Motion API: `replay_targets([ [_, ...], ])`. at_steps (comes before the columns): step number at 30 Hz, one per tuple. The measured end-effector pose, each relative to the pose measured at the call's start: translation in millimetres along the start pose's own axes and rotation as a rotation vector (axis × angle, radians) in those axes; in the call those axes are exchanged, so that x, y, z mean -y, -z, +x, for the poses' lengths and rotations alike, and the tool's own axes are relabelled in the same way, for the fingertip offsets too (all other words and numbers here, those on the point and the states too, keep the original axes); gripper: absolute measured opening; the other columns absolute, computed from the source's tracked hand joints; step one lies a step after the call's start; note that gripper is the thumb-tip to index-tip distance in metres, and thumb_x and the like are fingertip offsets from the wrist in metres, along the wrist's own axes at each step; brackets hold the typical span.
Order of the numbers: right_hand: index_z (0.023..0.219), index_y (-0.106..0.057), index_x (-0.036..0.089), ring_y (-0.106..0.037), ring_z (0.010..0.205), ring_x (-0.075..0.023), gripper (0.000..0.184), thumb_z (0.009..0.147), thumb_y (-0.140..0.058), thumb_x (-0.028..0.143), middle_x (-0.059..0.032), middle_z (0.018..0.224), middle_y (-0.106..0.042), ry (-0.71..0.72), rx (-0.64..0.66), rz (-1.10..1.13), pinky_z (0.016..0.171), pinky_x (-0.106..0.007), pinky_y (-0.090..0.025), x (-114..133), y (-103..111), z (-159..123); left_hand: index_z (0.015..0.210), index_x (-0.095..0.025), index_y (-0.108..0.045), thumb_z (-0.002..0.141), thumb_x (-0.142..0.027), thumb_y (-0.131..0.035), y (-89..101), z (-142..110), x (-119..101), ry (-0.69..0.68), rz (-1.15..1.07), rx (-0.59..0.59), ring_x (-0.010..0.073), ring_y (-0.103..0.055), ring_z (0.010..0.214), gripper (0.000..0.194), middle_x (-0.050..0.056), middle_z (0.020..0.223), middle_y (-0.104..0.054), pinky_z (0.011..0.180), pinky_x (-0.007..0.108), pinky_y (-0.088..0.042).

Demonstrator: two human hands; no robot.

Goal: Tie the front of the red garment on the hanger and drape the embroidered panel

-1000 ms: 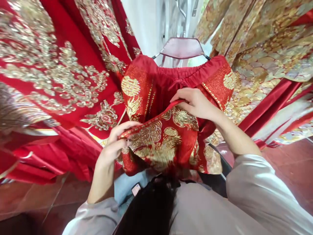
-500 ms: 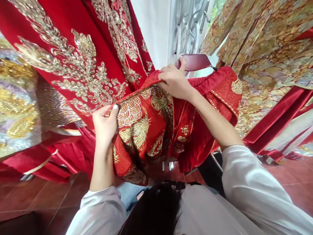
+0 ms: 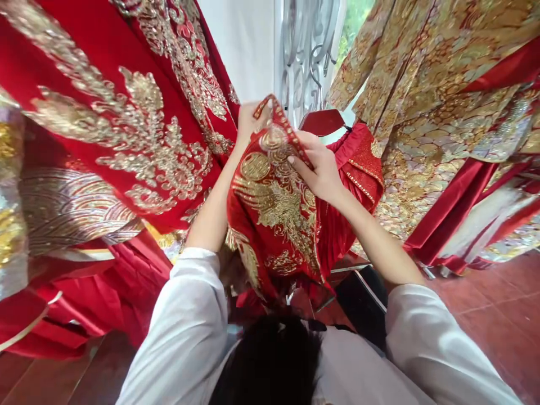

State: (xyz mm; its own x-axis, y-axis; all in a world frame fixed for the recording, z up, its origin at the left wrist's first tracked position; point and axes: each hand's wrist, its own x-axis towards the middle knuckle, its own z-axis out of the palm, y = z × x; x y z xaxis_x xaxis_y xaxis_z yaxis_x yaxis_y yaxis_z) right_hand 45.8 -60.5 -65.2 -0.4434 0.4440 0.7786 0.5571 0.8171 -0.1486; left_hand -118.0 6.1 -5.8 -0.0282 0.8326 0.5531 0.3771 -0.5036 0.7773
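Note:
A red skirt with gold embroidery (image 3: 280,208) hangs in front of me, gathered and folded at its top edge. My left hand (image 3: 252,121) is closed on the beaded edge of its folded panel, partly hidden behind the cloth. To the right, my right hand (image 3: 318,169) pinches the same panel just below that edge, thumb in front of the embroidery. The rest of the skirt's red waist (image 3: 352,143) stays up on a hanger (image 3: 323,121) with a dark red bar and a metal hook.
Left of me hangs a red garment with gold sequin work (image 3: 147,140). A gold patterned garment (image 3: 422,124) hangs on the right. Behind are a white metal grille (image 3: 295,50) and a white wall (image 3: 242,50). Below lies the red tiled floor (image 3: 489,304).
My left hand has moved right and up, bringing its part of the waist edge close to my right hand. The panel, stretched between my hands before, is now folded.

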Motion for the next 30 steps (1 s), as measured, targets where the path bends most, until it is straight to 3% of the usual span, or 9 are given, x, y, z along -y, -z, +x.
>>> replay_targets([
  [3,0.09,-0.063,0.021,-0.048,0.112,-0.0256,0.029,0.094,-0.04,0.039,-0.0098,0.112,-0.057,-0.122,-0.191,-0.081,0.097,-0.049,-0.036,-15,-5,-20,0.052,-0.02,-0.032,0.086,-0.02,-0.061,-17.5,27,-9,-0.126,0.039,-0.028,0.0125,-0.049,0.074,0.044,-0.002,0.059,-0.034,0.063,0.023,-0.038],
  [6,0.072,-0.056,0.019,-0.052,0.089,-0.0209,0.037,0.094,-0.041,0.045,-0.0087,0.091,-0.059,-0.163,-0.194,-0.087,0.084,-0.039,-0.041,-25,-10,-36,0.06,-0.018,-0.041,0.076,-0.028,-0.073,-14.8,20,4,-0.188,0.142,0.085,0.0089,-0.045,0.071,0.037,-0.005,0.06,-0.037,0.061,0.021,-0.033],
  [12,0.058,-0.037,0.019,-0.043,0.068,-0.0166,0.043,0.095,-0.04,0.04,-0.0033,0.062,-0.048,-0.183,-0.053,-0.138,0.07,-0.031,-0.035,-35,-23,-26,0.056,-0.017,-0.049,0.066,-0.031,-0.077,14.3,-7,36,0.038,0.345,0.179,0.0194,-0.053,0.072,0.033,0.0,0.052,-0.042,0.064,0.027,-0.037],
  [14,0.057,-0.036,0.019,-0.043,0.07,-0.0166,0.042,0.094,-0.042,0.037,-0.0031,0.062,-0.047,-0.166,-0.042,-0.154,0.069,-0.03,-0.033,-37,-27,-20,0.057,-0.014,-0.053,0.078,-0.041,-0.067,19.4,-9,28,0.121,0.275,0.303,0.0192,-0.055,0.067,0.036,0.002,0.051,-0.045,0.065,0.029,-0.04],
  [17,0.058,-0.038,0.019,-0.044,0.074,-0.0174,0.039,0.094,-0.045,0.034,-0.0037,0.065,-0.049,-0.122,-0.058,-0.188,0.072,-0.031,-0.033,-38,-36,-16,0.067,-0.011,-0.06,0.093,-0.054,-0.034,16.0,-12,3,0.246,0.13,0.455,0.0195,-0.059,0.066,0.057,0.005,0.057,-0.051,0.066,0.032,-0.044],
  [19,0.058,-0.04,0.018,-0.045,0.076,-0.0179,0.039,0.094,-0.044,0.033,-0.0042,0.066,-0.05,-0.099,-0.046,-0.214,0.073,-0.031,-0.033,-36,-42,-15,0.066,-0.011,-0.059,0.09,-0.055,-0.041,6.8,-13,-15,0.229,0.203,0.454,0.0224,-0.061,0.071,0.053,0.004,0.057,-0.049,0.067,0.033,-0.045],
  [21,0.058,-0.043,0.018,-0.046,0.078,-0.0185,0.04,0.095,-0.042,0.033,-0.0051,0.068,-0.052,-0.086,-0.01,-0.239,0.074,-0.032,-0.033,-34,-41,-15,0.058,-0.013,-0.055,0.074,-0.043,-0.069,-4.5,-13,-25,0.134,0.342,0.43,0.0248,-0.061,0.074,0.036,0.002,0.052,-0.044,0.069,0.033,-0.045],
  [25,0.065,-0.054,0.017,-0.05,0.079,-0.0184,0.04,0.094,-0.042,0.041,-0.0058,0.072,-0.055,-0.059,0.126,-0.205,0.078,-0.034,-0.038,-41,-10,-8,0.06,-0.013,-0.057,0.055,-0.009,-0.075,-18.4,-8,-18,-0.009,0.231,0.486,0.0251,-0.06,0.075,0.019,0.0,0.051,-0.044,0.068,0.032,-0.045],
  [30,0.103,-0.061,0.018,-0.056,0.099,-0.0244,0.048,0.093,-0.034,0.057,-0.0098,0.094,-0.062,-0.254,-0.197,-0.185,0.09,-0.04,-0.041,-79,49,14,0.061,-0.01,-0.061,0.055,-0.006,-0.068,-16.8,3,9,-0.037,0.036,0.486,0.0256,-0.062,0.068,0.011,0.002,0.054,-0.049,0.062,0.036,-0.049],
])
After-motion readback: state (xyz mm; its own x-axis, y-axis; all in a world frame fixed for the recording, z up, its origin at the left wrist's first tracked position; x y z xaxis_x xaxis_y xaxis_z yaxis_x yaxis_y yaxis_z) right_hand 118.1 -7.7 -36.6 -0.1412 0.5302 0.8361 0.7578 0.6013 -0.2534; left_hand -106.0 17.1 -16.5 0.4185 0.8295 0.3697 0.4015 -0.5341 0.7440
